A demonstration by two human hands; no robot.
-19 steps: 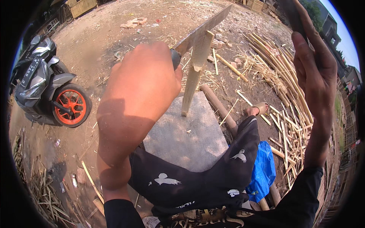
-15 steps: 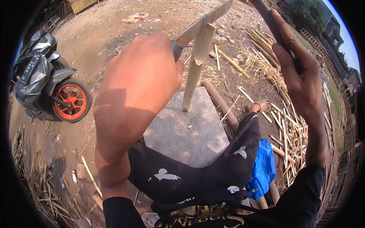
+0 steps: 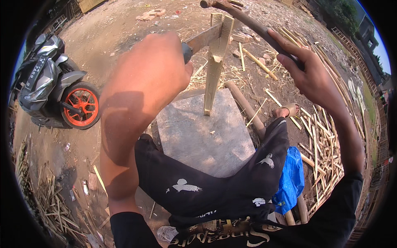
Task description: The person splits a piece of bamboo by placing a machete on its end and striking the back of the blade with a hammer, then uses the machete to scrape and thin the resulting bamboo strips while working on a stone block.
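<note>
My left hand (image 3: 149, 66) is closed round the dark handle of a machete (image 3: 203, 39). Its blade sits in the top of an upright bamboo piece (image 3: 213, 76), whose upper end is parted in two around it. The bamboo's foot rests on a flat grey slab (image 3: 198, 140) between my knees. In my closed right hand (image 3: 306, 72) is a claw hammer (image 3: 258, 28), its head raised above and beyond the bamboo. Neither hand touches the bamboo.
A parked motorbike (image 3: 62, 87) with an orange wheel stands at the left. Split bamboo strips (image 3: 320, 144) lie heaped at the right, near a blue plastic sheet (image 3: 291, 177). More strips (image 3: 53, 202) lie at lower left. A thick pole (image 3: 246, 108) lies beside the slab.
The machete blade has gone down into the bamboo, and the top has spread apart around it. My right hand has moved left and lower, bringing the hammer's head into view.
</note>
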